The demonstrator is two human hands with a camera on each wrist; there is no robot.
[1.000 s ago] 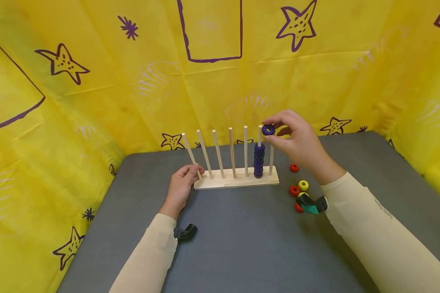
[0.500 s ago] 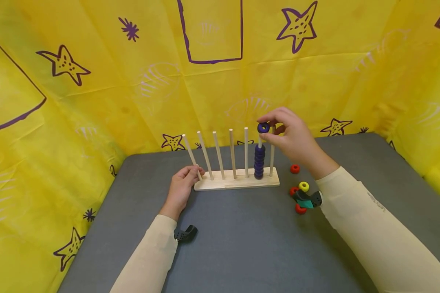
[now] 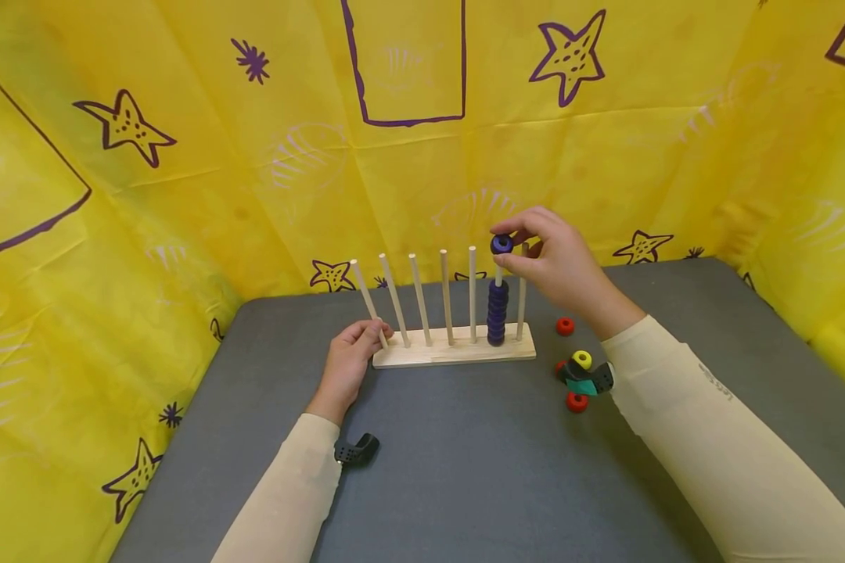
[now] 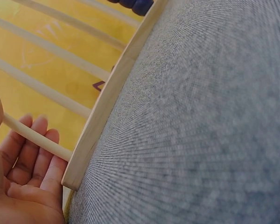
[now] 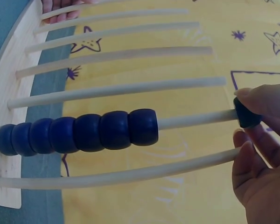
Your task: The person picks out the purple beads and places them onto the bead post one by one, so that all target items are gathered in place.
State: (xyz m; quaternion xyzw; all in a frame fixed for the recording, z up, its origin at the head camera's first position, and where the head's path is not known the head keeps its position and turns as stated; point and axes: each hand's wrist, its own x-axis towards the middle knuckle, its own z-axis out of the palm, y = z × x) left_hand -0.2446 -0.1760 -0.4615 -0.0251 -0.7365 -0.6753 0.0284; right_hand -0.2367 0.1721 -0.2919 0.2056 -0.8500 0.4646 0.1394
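Observation:
A pale wooden peg rack (image 3: 454,354) with a row of upright pegs stands on the table. My right hand (image 3: 559,254) pinches a dark blue bead (image 3: 502,244) between thumb and fingers, at the top of the second peg from the right. In the right wrist view that bead (image 5: 246,113) sits right at the peg's tip. Lower on the same peg is a stack of several dark blue beads (image 3: 497,313). My left hand (image 3: 350,356) holds the leftmost peg (image 4: 37,137) low down, its thumb on one side and fingers on the other.
Right of the rack lie loose beads: a red bead (image 3: 565,326), a yellow bead (image 3: 581,360) and another red bead (image 3: 577,402). One more red bead is partly hidden behind the right wrist's camera mount (image 3: 586,378). A yellow patterned cloth (image 3: 408,172) hangs behind the grey table (image 3: 451,469).
My right hand has moved a little left, bringing the blue bead from beside the peg to over its tip. My left hand has stayed on the leftmost peg.

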